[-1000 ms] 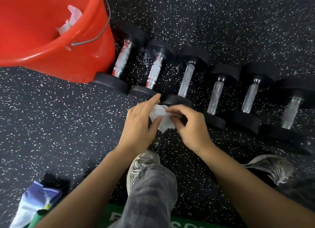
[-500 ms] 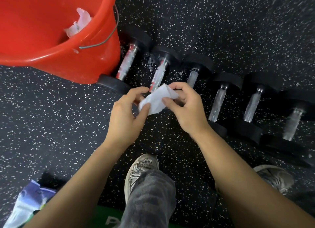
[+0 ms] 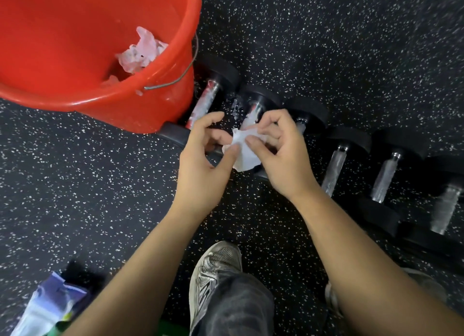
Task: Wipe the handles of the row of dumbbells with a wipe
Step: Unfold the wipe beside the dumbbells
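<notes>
Both hands have lifted a little since half a second ago, and the red bucket now fills more of the upper left of the view. The left hand (image 3: 203, 160) and the right hand (image 3: 281, 157) are close together, each pinching the same small crumpled white wipe (image 3: 244, 151) between thumb and fingers. The wipe is held in the air above the near end of the second dumbbell, not touching any handle.

Behind the hands, a row of black rubber-ended dumbbells with shiny metal handles (image 3: 335, 170) lies on the dark speckled rubber floor (image 3: 75, 185), running from beside the bucket toward the right edge. The leftmost dumbbell (image 3: 204, 102) lies just beside the large red plastic bucket (image 3: 75, 59), which holds crumpled used white wipes (image 3: 140, 52) and has a thin wire handle.

Nearer the viewer, a grey mesh sneaker (image 3: 213, 270) and a dark grey trouser leg (image 3: 233, 308) show between the forearms. At the lower left lies a blue and white soft packet (image 3: 47, 308).
</notes>
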